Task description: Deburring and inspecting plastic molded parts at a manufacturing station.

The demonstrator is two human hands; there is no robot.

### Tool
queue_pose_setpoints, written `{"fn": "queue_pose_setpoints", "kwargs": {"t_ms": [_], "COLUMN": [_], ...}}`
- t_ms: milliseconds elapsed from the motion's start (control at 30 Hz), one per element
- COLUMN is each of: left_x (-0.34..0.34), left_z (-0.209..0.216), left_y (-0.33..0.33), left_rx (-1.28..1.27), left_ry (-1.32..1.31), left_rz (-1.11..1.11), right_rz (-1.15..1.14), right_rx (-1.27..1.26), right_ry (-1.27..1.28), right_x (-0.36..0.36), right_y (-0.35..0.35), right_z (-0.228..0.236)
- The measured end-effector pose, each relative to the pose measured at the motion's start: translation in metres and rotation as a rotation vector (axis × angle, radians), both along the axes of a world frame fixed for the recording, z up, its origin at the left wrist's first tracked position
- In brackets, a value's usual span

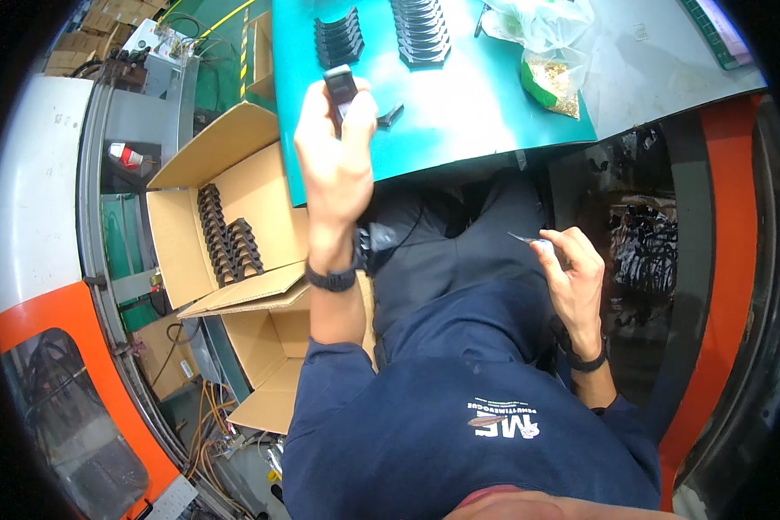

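Observation:
My left hand (340,165) is raised over the near left part of the green-topped table (485,113). Its fingers and thumb grip a small black plastic part (341,84). Beside that hand, a single black curved piece (391,115) lies on the mat. Farther back stand two rows of nested black curved parts, a shorter left row (338,37) and a longer right row (421,33). Above my right thigh, my right hand (575,273) pinches a thin pointed blade (521,237). Most of its handle is hidden by the fingers.
At the table's left, an open cardboard box (178,234) holds stacked black parts (225,238). Below it is another open carton (269,364). A clear bag of tan bits (553,82) lies at the table's right. Orange-edged machine panels (724,225) flank me.

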State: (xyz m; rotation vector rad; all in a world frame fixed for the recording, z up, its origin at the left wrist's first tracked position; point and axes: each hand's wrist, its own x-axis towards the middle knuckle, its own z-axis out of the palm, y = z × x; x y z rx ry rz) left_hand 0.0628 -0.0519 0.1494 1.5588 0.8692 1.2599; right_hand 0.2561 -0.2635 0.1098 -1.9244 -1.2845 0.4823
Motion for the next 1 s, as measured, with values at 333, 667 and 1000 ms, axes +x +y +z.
{"fn": "queue_pose_setpoints", "kwargs": {"t_ms": [333,667,1000], "left_x": [-0.058,-0.031,-0.059], "left_z": [-0.139,-0.141,-0.147], "left_y": [0.167,0.192,0.093], "left_rx": [0.598,0.724,0.326], "left_ry": [0.921,1.095,0.83], "left_rz": [-0.063,0.143,-0.08], "right_rz": [-0.033,-0.032,0.009], "right_rx": [-0.023,-0.063,-0.045], "right_ry": [0.021,0.002,0.083], "right_x": [0.003,0.001,-0.009], "right_y": [-0.004,-0.002,-0.001], "right_z": [-0.004,-0.007,-0.014]}}
